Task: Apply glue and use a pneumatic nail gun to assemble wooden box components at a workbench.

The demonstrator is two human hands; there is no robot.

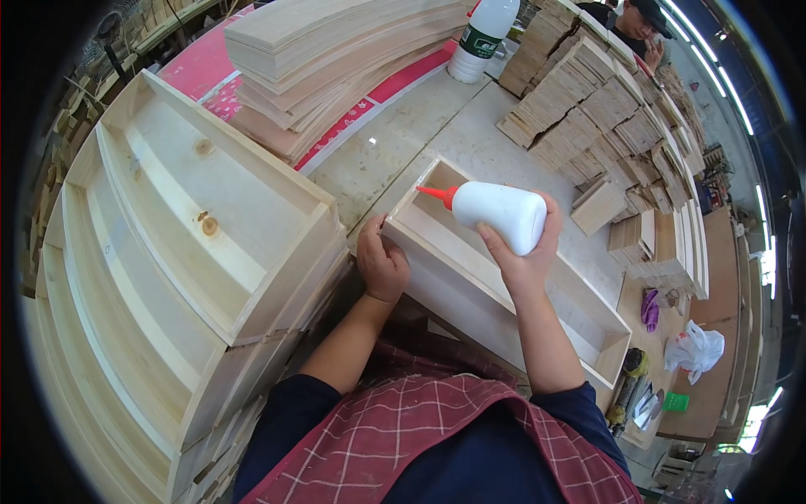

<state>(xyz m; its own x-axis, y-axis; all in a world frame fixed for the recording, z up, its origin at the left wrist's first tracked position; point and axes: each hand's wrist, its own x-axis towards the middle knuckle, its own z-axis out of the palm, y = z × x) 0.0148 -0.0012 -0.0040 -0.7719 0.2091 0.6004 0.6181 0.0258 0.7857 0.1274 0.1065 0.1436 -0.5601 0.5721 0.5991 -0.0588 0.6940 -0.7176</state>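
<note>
My right hand (531, 252) is closed round a white squeeze glue bottle (501, 210), tilted sideways with its red nozzle pointing left. The nozzle tip is over the far left corner of a long, narrow open wooden box (457, 262); whether it touches the wood I cannot tell. My left hand (384, 262) grips the left end of that box, its fingers curled at the corner and partly hidden. The box lies at a slant on the pale worktable, running from upper left to lower right.
Stacked wooden trays (210, 223) rise close on my left. Thin wooden panels (336, 50) lie at the back, beside a white jug with a green label (483, 42). Piled wood strips (579, 109) stand at the right, near a plastic bag (695, 349). Another person (634, 29) is beyond them.
</note>
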